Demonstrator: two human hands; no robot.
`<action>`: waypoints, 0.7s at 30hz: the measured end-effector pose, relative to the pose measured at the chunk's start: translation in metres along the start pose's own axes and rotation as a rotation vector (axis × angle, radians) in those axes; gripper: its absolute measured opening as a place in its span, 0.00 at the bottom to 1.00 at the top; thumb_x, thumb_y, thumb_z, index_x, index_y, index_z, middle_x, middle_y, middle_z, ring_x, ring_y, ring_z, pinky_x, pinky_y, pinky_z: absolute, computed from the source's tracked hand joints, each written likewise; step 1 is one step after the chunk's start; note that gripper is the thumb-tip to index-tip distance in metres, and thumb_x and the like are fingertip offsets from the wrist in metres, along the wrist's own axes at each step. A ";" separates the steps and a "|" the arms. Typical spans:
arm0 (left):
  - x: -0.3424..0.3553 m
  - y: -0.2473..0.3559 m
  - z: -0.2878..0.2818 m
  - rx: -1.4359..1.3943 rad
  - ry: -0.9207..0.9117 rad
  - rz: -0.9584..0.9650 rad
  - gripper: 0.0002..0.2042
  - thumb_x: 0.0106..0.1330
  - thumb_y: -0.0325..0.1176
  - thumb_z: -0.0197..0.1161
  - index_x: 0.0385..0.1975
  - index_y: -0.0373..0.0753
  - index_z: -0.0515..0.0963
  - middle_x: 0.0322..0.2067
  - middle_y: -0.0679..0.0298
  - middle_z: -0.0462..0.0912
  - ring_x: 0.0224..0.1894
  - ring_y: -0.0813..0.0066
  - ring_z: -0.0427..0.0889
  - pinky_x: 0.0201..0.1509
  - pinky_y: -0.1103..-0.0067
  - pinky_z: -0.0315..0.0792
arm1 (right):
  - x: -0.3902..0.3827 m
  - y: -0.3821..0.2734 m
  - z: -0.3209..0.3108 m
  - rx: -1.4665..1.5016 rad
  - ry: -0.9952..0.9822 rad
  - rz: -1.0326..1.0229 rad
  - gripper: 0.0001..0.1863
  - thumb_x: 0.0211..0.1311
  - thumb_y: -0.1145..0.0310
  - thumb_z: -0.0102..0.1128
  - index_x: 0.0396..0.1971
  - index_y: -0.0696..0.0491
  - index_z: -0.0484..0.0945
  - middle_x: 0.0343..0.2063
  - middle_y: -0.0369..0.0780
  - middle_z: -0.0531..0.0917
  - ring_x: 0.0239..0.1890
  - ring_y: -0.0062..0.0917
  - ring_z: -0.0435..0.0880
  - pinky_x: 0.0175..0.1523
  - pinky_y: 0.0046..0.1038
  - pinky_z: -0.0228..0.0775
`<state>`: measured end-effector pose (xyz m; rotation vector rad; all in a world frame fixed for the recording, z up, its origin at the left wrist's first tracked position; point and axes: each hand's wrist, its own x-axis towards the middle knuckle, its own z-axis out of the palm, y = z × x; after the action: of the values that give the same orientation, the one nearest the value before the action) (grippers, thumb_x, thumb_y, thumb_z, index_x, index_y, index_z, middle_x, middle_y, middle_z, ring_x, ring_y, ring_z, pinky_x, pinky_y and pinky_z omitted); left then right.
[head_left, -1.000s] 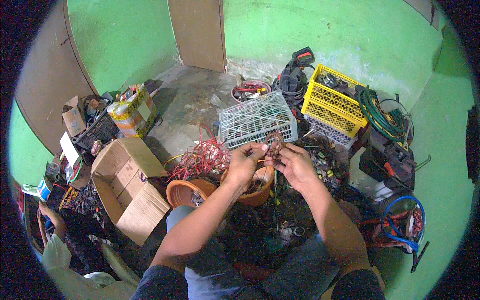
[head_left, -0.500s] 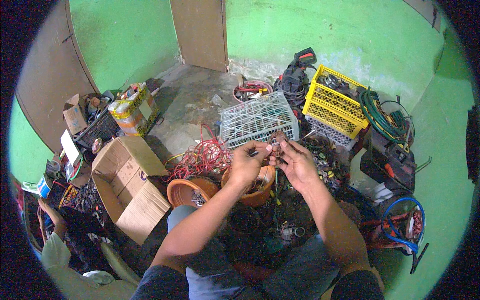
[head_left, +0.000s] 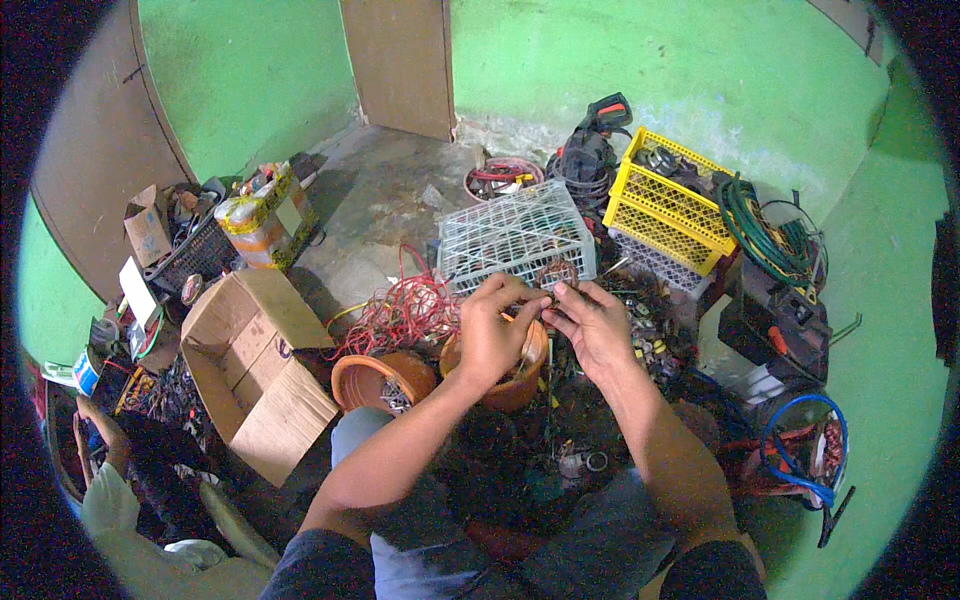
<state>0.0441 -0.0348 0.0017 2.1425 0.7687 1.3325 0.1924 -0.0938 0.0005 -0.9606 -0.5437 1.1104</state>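
My left hand [head_left: 497, 330] and my right hand [head_left: 592, 330] meet at the middle of the view, fingertips pinched on a small tangle of brownish wire [head_left: 557, 270], too blurred to make out fully. Just beneath them is a terracotta-coloured pot [head_left: 515, 395], its contents partly hidden by my hands. A second such pot [head_left: 355, 385], holding small metal bits, stands to the left. Red tangled wire [head_left: 395, 320] lies beside the pots, and a pale plastic crate [head_left: 505, 225] is behind my hands.
An open cardboard box [head_left: 275, 425] sits at left, taped bundle [head_left: 260, 230] behind. Yellow crates [head_left: 670, 225], green hose [head_left: 765, 240] and dark toolbox [head_left: 760, 335] crowd the right against green walls. Another person's arm [head_left: 110, 440] is at lower left. Scrap [head_left: 580, 465] lies around my legs.
My left hand has turned further over the brown tangle, its fingers now higher and more bent. My right hand shifted slightly, still pinching. The other person's arm stays low at left.
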 end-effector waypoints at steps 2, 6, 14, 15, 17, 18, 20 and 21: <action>0.003 -0.001 0.004 -0.256 0.042 -0.198 0.08 0.61 0.30 0.68 0.36 0.33 0.82 0.31 0.61 0.83 0.37 0.69 0.82 0.45 0.74 0.75 | -0.001 -0.004 0.004 0.064 0.007 -0.001 0.12 0.63 0.71 0.64 0.44 0.59 0.78 0.41 0.40 0.82 0.41 0.28 0.83 0.49 0.33 0.82; 0.007 0.006 0.008 -0.991 0.086 -0.737 0.08 0.73 0.34 0.56 0.38 0.36 0.76 0.31 0.64 0.79 0.34 0.71 0.79 0.41 0.75 0.76 | 0.004 -0.005 0.001 0.192 -0.004 0.037 0.13 0.64 0.70 0.63 0.45 0.60 0.77 0.42 0.42 0.82 0.44 0.32 0.83 0.51 0.34 0.81; 0.002 -0.004 0.015 -1.040 0.184 -0.908 0.03 0.71 0.28 0.57 0.38 0.37 0.72 0.32 0.64 0.78 0.33 0.75 0.79 0.36 0.78 0.77 | -0.004 0.002 0.011 0.120 -0.115 0.065 0.13 0.65 0.69 0.62 0.45 0.61 0.78 0.39 0.45 0.84 0.41 0.33 0.85 0.48 0.34 0.82; 0.001 -0.006 0.015 -0.982 0.161 -0.867 0.03 0.70 0.26 0.57 0.39 0.36 0.73 0.32 0.64 0.79 0.33 0.76 0.79 0.36 0.79 0.77 | -0.005 0.002 0.011 0.106 -0.099 0.053 0.13 0.64 0.69 0.63 0.44 0.61 0.78 0.38 0.44 0.84 0.41 0.33 0.85 0.47 0.33 0.82; -0.001 -0.015 0.014 -0.864 0.117 -0.787 0.05 0.68 0.23 0.59 0.41 0.33 0.75 0.33 0.63 0.80 0.34 0.77 0.80 0.36 0.81 0.77 | -0.006 0.000 0.010 0.030 -0.093 0.058 0.12 0.66 0.68 0.61 0.43 0.61 0.77 0.37 0.43 0.84 0.40 0.31 0.86 0.46 0.32 0.82; -0.003 -0.019 0.013 -0.814 0.074 -0.758 0.06 0.68 0.23 0.59 0.43 0.32 0.76 0.33 0.63 0.81 0.34 0.77 0.80 0.36 0.81 0.77 | -0.006 0.000 0.011 -0.007 -0.090 0.061 0.11 0.67 0.68 0.60 0.43 0.61 0.77 0.37 0.43 0.84 0.40 0.30 0.86 0.46 0.31 0.82; -0.003 -0.024 0.012 -0.716 -0.014 -0.698 0.09 0.67 0.22 0.58 0.46 0.30 0.76 0.35 0.61 0.83 0.35 0.77 0.81 0.38 0.81 0.77 | -0.005 0.002 0.011 -0.008 -0.088 0.026 0.12 0.64 0.68 0.64 0.41 0.60 0.79 0.36 0.41 0.84 0.36 0.30 0.86 0.43 0.31 0.83; -0.004 -0.024 0.012 -0.713 -0.042 -0.688 0.10 0.68 0.23 0.58 0.47 0.30 0.76 0.36 0.60 0.83 0.35 0.75 0.82 0.39 0.80 0.78 | -0.005 0.003 0.011 -0.008 -0.087 0.007 0.12 0.62 0.68 0.66 0.41 0.59 0.80 0.35 0.41 0.84 0.35 0.29 0.86 0.42 0.31 0.83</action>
<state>0.0484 -0.0218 -0.0213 1.1862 0.7602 0.9724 0.1805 -0.0938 0.0037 -0.9251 -0.6160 1.1611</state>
